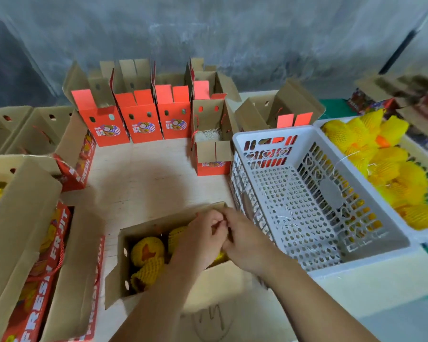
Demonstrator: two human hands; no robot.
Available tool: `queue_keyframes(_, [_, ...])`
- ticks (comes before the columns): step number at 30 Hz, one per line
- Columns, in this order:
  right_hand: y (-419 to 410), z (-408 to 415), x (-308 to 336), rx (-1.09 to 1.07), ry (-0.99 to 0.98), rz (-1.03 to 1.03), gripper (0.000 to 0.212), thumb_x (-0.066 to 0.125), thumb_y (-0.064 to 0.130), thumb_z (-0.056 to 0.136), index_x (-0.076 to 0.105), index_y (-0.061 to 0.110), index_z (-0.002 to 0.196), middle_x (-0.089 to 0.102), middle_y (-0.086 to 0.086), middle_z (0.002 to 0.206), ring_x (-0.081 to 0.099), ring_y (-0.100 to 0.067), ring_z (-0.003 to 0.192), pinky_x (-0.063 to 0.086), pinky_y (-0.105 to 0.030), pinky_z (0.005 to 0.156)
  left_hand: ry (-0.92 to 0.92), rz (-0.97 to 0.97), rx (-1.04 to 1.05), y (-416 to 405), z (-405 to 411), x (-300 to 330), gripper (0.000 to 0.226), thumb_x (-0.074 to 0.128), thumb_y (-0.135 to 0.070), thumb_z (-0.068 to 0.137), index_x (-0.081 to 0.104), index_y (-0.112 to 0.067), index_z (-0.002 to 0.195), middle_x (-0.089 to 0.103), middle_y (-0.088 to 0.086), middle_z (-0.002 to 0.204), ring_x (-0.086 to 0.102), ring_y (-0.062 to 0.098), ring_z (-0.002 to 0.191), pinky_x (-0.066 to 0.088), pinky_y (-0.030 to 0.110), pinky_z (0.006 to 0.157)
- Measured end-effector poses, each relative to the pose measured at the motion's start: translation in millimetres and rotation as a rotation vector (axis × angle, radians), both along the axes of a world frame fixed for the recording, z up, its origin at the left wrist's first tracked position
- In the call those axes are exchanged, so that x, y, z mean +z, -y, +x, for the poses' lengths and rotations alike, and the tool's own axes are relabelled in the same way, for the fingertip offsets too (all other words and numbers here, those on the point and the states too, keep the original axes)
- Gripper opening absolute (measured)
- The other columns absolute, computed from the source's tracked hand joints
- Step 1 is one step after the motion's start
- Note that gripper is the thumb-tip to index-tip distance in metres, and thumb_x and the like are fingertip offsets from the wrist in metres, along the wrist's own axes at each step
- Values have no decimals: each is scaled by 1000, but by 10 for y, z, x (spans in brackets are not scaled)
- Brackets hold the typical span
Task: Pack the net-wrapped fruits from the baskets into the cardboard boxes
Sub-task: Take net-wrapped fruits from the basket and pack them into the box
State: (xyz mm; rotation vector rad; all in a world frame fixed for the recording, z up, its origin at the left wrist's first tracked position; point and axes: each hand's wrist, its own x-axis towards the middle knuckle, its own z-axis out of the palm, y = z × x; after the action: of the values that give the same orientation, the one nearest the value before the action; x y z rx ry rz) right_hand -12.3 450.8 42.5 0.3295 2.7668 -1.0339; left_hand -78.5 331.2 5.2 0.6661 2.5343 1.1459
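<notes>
Closest to the camera there's an open cardboard box [143, 287] sitting on the pale wooden worktop [146, 178], and it's already got a few net-wrapped fruits [147, 250] in it, yellow foam netting with orange peeking through. Both hands meet right over the far right corner of that box: the left hand [200, 240] has its fingers [214, 227] curled in, and the right hand [242, 240] is bunched up against it, fingers curled too. They look like they're pinching something small between them, but honestly can't tell what it is or whether anything's really held, it's all hidden in the knuckles. To the left are bigger open cartons with red "FRESH FRUIT" sides [45, 287], some with yellow netting showing inside. Just right of the hands is a white plastic basket [314, 201] with nothing in it but a few stray white threads, and beside that, further right, a second white basket [410, 228] piled with more yellow net-wrapped fruits [391, 166]. Past the box in the middle there's a small red carton [211, 154] with white shredded filler in it, and behind it a row of upright red gift boxes [143, 119] with flaps open, lined up against the grey wall [208, 33].
</notes>
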Motion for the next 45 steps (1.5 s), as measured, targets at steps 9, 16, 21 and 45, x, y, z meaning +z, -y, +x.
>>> queue_keyframes(9, [-1566,504,949,-419,-574,-141,62,55,14,100,35,31,156,52,13,145,58,-3,123,51,-33,104,126,574,-171,-1967,275,1106,15,58,-26,100,65,-39,102,71,-16,104,67,-4,98,46,8,79])
queue_keyframes(16, [-3223,881,1280,-599,-816,-215,45,53,14,103,49,33,144,66,17,125,67,-3,107,54,-24,85,174,734,-191,-3809,651,1617,14,60,-10,99,69,-20,97,75,-5,100,71,12,96,56,34,85])
queue_keyframes(21, [-4380,953,1261,-615,-806,-316,41,48,7,104,55,40,128,72,14,114,65,4,104,46,-7,80,164,737,-118,-4956,849,1588,17,55,-33,86,68,-24,93,75,-10,94,70,17,95,55,36,76])
queue_keyframes(45, [-6810,-258,-218,-386,14,439,94,62,13,94,-2,34,161,1,-1,170,15,-38,151,35,-51,114,-423,-307,-262,-5500,124,-156,37,49,-43,103,53,-36,139,49,-17,136,37,9,132,38,30,110])
